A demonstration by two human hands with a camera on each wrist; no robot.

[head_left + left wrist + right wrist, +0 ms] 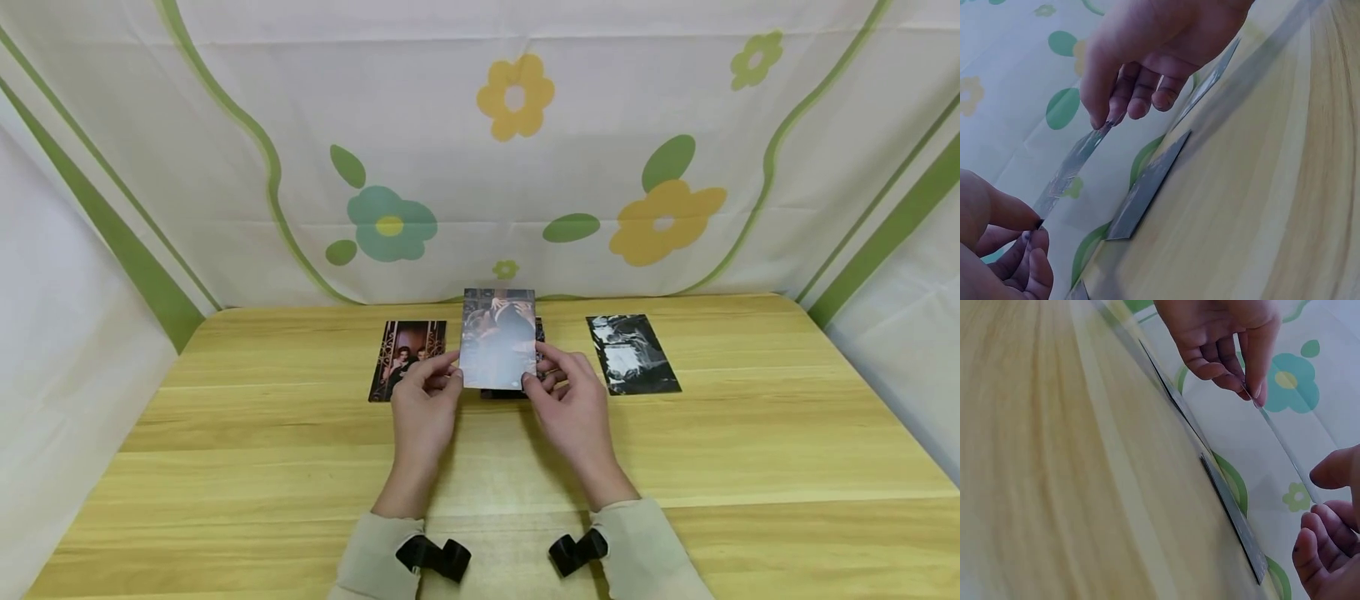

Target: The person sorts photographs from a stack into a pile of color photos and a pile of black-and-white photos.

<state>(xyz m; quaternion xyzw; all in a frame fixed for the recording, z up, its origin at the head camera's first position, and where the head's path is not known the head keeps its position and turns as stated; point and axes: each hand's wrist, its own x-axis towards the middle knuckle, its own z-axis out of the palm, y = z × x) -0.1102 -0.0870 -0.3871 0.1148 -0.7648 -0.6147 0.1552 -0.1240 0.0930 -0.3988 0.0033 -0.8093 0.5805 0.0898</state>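
Observation:
Both hands hold a glossy photo card [498,337] up off the table, tilted, with light glaring off its lower half. My left hand [427,408] pinches its lower left side between thumb and fingers; my right hand [570,404] pinches the lower right side. In the left wrist view the raised card [1066,169] spans the gap between the hands. Behind it lies another photo card [504,394], mostly hidden in the head view. A dark card with figures [401,354] lies beside the left hand, and a black-and-white card [632,354] lies right of the right hand.
The cards lie in a row near the back of a wooden table [262,467]. A white curtain with flower prints [450,108] hangs behind the table, and white cloth covers both sides. Black straps with small mounts [433,557] sit on both sleeved wrists.

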